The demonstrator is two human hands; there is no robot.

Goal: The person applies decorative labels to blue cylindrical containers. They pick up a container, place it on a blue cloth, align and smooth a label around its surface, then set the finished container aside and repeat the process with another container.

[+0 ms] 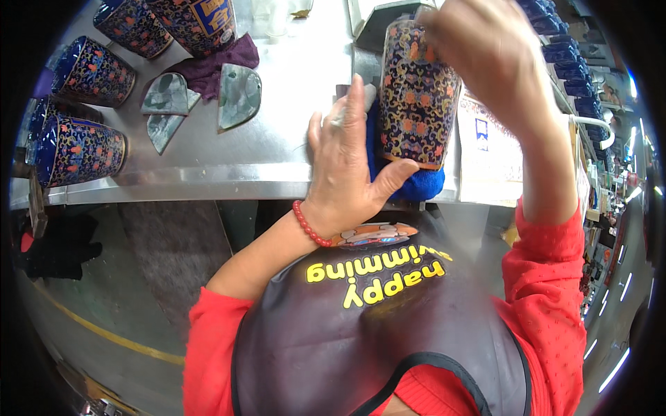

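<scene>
A dark blue vase (416, 97) with a dense floral pattern in orange, yellow and white lies on a folded blue cloth (421, 186) at the table's near edge. My left hand (347, 156) is beside it, fingers spread and pointing away from me, its thumb against the vase's near end. Over the far end is my right hand (485, 52), bent and smeared by motion. Its fingertips are hidden, so what it may hold does not show.
Several similar patterned vessels (94, 73) stand at the left. Green marbled scraper-like plates (239, 96) lie by a purple cloth (225, 62) on the metal table (291, 173). A printed sheet (489, 152) is right of the vase. Blue items (565, 52) line the far right.
</scene>
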